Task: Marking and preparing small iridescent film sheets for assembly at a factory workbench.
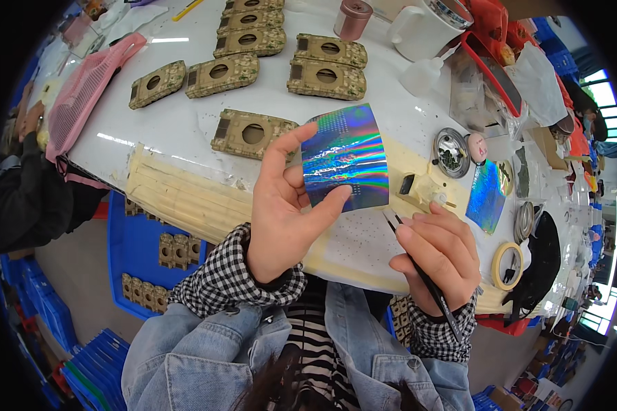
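Head view: iridescent sheet (349,159) held up by the left hand (280,218), tweezers (426,279) by the right hand (444,252).
Sheet is gripped at left edge and lower face by left fingers and thumb, presumably so most dots stay exposed. Tweezers are pinched in closed right fingers, tips near sheet's 5 o'clock corner; contact can't be told. Camouflaged hull (223,134) lies at sheet's 9 o'clock, probably for easy reach.
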`<state>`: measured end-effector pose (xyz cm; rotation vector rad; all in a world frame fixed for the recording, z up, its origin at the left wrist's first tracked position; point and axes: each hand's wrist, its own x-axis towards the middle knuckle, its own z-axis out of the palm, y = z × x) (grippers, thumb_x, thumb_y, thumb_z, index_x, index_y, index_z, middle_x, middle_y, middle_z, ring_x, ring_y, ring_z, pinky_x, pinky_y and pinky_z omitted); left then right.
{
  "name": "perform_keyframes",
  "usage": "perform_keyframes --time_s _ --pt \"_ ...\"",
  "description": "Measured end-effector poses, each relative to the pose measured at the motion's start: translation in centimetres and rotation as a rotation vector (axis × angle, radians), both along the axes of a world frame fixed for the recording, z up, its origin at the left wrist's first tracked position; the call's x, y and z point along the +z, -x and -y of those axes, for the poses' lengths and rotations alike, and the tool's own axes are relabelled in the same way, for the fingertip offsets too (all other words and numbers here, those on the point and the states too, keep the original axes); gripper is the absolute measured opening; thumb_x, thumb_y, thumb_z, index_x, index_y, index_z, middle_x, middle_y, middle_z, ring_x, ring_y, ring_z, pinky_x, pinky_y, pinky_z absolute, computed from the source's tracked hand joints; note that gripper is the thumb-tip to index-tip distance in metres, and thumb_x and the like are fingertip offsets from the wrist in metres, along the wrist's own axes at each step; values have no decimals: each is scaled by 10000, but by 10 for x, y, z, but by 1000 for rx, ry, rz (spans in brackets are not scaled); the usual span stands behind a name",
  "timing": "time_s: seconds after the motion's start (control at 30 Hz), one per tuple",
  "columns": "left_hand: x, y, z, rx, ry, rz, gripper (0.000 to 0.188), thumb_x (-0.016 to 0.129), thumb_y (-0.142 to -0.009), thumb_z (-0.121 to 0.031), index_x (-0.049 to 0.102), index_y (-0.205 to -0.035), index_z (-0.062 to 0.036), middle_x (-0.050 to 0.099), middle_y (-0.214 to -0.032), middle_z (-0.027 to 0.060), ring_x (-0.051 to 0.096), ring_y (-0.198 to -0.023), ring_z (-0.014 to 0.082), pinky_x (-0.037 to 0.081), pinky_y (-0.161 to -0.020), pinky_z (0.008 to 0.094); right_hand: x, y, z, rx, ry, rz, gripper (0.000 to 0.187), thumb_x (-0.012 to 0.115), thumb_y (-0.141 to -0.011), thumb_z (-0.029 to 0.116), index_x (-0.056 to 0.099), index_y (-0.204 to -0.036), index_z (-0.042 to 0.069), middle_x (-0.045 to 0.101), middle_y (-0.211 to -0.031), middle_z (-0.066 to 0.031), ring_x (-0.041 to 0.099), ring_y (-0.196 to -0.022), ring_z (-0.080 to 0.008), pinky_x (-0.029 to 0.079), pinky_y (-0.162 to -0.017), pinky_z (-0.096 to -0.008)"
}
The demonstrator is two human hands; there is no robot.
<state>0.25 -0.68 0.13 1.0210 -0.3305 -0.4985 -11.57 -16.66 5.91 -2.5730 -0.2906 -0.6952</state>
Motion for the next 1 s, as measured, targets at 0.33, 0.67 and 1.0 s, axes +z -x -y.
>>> perform_keyframes --time_s 0.33,0.67,1.0 --pt "8 0 -1 -130 -18 -94 710 636 -831 98 237 -1404 -31 648 -1118 165 636 -1019 172 516 -888 283 -15 -15 -1 43 -143 -30 347 754 -747 159 677 -1062 36 679 -953 -120 666 -950 -267 485 -953 -471" --pt "7 0 -3 -128 19 -129 667 606 -855 93 245 -1402 -33 648 -1121 181 624 -1042 173 514 -896 282 -14 -13 -1 62 -190 -45 328 731 -779 183 676 -1056 17 681 -957 -141 663 -966 -280 472 -974 -483" --pt "7 0 -3 -128 7 -122 658 603 -849 97 258 -1393 -39 666 -1079 166 635 -1005 155 518 -875 271 -13 -14 -1 69 -168 -67 328 741 -761 154 675 -1053 23 678 -973 -140 662 -973 -282 472 -979 -481"
